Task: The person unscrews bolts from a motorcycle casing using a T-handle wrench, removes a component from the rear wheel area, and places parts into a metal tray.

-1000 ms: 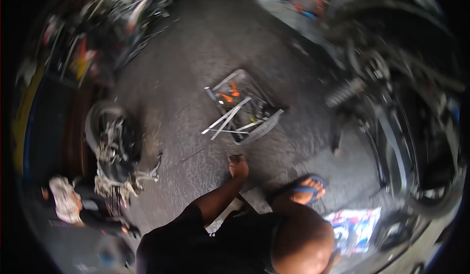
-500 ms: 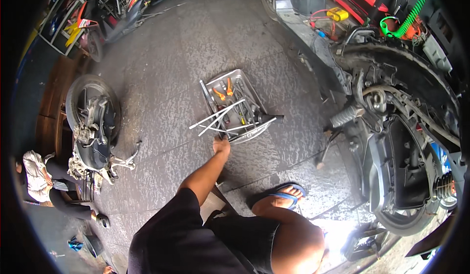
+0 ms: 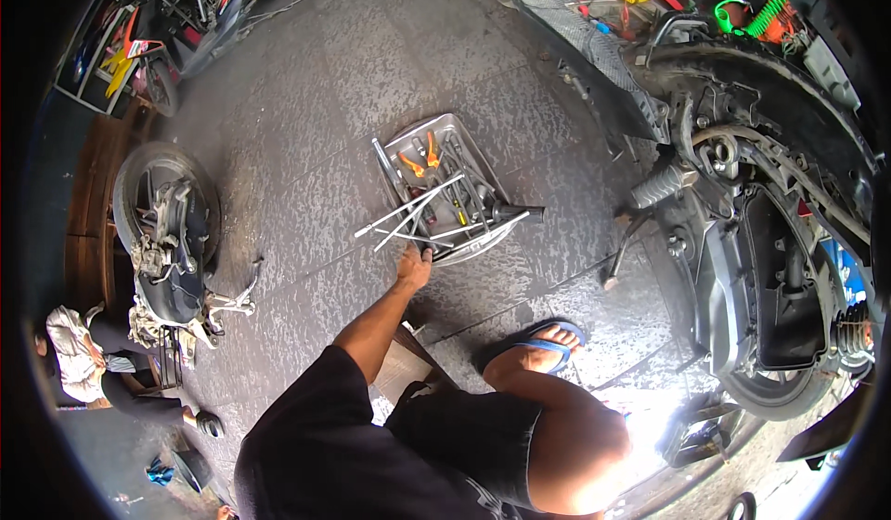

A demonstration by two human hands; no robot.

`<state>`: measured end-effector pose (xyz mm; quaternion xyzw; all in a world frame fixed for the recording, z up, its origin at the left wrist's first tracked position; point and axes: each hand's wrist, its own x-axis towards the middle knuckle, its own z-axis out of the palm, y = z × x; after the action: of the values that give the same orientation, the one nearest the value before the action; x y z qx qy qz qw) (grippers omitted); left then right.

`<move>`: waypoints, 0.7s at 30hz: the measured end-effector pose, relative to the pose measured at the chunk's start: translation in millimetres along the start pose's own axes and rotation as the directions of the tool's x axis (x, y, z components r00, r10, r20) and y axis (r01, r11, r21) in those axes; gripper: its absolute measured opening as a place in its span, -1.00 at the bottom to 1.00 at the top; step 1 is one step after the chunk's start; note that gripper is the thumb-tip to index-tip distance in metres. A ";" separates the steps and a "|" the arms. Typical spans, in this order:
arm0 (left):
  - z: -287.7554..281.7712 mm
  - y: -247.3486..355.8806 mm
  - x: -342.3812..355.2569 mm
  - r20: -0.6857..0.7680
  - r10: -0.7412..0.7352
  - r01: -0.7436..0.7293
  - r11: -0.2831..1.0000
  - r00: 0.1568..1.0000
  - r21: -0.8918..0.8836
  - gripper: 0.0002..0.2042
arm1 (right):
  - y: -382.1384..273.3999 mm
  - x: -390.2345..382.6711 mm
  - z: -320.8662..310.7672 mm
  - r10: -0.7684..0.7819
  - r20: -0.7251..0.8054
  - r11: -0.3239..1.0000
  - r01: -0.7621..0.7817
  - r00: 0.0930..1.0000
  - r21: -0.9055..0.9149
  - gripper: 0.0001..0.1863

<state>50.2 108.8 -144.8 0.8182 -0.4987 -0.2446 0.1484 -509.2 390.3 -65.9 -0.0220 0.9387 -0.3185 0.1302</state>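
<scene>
My left hand (image 3: 415, 266) reaches forward with its fingers closed at the near edge of a shallow metal tray (image 3: 494, 167) on the floor. In the tray lie orange-handled pliers (image 3: 432, 150), a screwdriver with a yellow part (image 3: 461, 216) and several metal tools. Long T-handle wrenches (image 3: 408, 209) cross over the near left side and stick out past the rim. A dark-handled bar (image 3: 520, 212) juts out on the right. Part of my fingers is hidden behind the rim. My right hand is out of view.
On the right stands a partly stripped scooter (image 3: 742, 241); a detached wheel with its engine unit (image 3: 172, 232) sits at left. Beyond that, a seated person (image 3: 79, 357) is at the left edge. My sandalled foot (image 3: 548, 345) and a cardboard piece (image 3: 401, 371) are close by.
The whole view has shifted and turned slightly. My left hand stays at the tray's near edge, and the tools lie as before; I cannot tell whether the tray slid.
</scene>
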 end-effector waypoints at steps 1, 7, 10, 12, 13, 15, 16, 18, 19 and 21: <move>0.8 5.2 -10.1 0.011 0.016 -0.016 1.000 1.000 -0.006 -0.44 | 2.5 -0.1 -2.7 0.002 -0.012 1.000 -0.002 1.000 -0.006 -0.41; 7.3 21.9 -62.3 0.143 0.079 -0.069 0.995 0.987 -0.071 -0.46 | 24.2 -6.4 -22.5 0.027 -0.057 0.999 -0.029 0.998 -0.045 -0.41; 12.6 23.9 -77.8 0.113 0.103 -0.100 0.994 0.988 -0.037 -0.50 | 28.7 -10.0 -24.7 0.026 -0.043 0.997 -0.029 0.999 -0.067 -0.41; -10.2 56.2 -78.9 0.326 0.046 -0.085 0.991 0.944 0.106 -0.53 | 34.0 -11.5 -34.8 0.041 -0.071 0.996 -0.046 0.997 -0.071 -0.40; -26.3 80.4 -76.0 0.423 0.016 -0.099 0.980 0.906 0.174 -0.54 | 36.3 -13.1 -38.9 0.047 -0.086 0.996 -0.053 0.995 -0.067 -0.40; -48.9 125.8 -70.0 0.364 0.009 -0.088 0.976 0.931 0.200 -0.56 | 40.4 -15.4 -45.6 0.061 -0.115 0.996 -0.068 0.992 -0.059 -0.40; -59.6 141.0 -65.2 0.323 -0.007 -0.067 0.974 0.946 0.217 -0.57 | 41.3 -17.0 -44.8 0.064 -0.111 0.995 -0.071 0.992 -0.064 -0.40; -58.4 144.7 -47.6 0.075 0.248 -0.259 0.930 0.966 0.261 -0.60 | 43.2 -21.5 -44.8 0.066 -0.109 0.995 -0.074 0.992 -0.065 -0.40; -45.3 135.6 -35.0 -0.118 0.503 -0.444 0.834 0.856 0.328 -0.63 | 44.5 -24.3 -44.9 0.070 -0.105 0.995 -0.078 0.992 -0.069 -0.40; -16.9 124.6 -11.4 -0.048 0.522 -0.454 0.780 0.852 0.430 -0.69 | 48.6 -26.9 -45.9 0.078 -0.115 0.994 -0.086 0.990 -0.065 -0.39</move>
<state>-37.6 61.8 -67.2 0.6902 -0.7193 -0.0213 0.0758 -493.2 459.5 -54.0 0.0299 0.9551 -0.2808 0.0895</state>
